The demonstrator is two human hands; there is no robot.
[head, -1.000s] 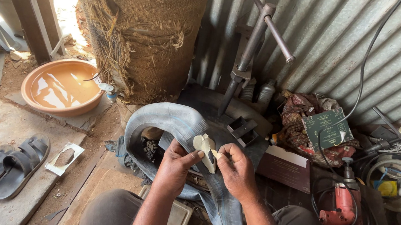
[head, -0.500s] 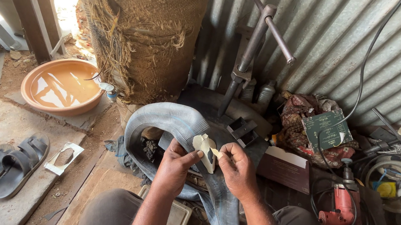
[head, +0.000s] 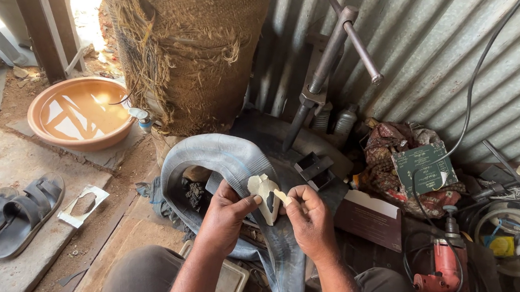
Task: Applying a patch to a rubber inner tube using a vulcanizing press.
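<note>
Head view. Left hand (head: 222,216) and right hand (head: 311,221) meet at frame centre, just below middle, over a grey inner tube (head: 220,158) that arcs from 9 o'clock of the hands up over them and down toward 6 o'clock between the knees.

Between the hands: a pale patch (head: 264,188) with its backing partly peeled. Left thumb and fingers clamped on its lower edge. Right thumb and forefinger pinched together on a loose flap at the patch's 3 o'clock side. The patch lies just above the tube surface; whether it touches there, cannot tell.

Surroundings: orange basin (head: 80,114) at 10 o'clock, on the ground. Pair of dark sandals (head: 1,222) at 8 o'clock, on a slab. Burlap-wrapped drum (head: 181,41) at 11 o'clock. Metal press (head: 330,57) at 12 o'clock, against the corrugated wall. Red drill (head: 443,268) at 3 o'clock, beside a round wire guard (head: 514,237).
</note>
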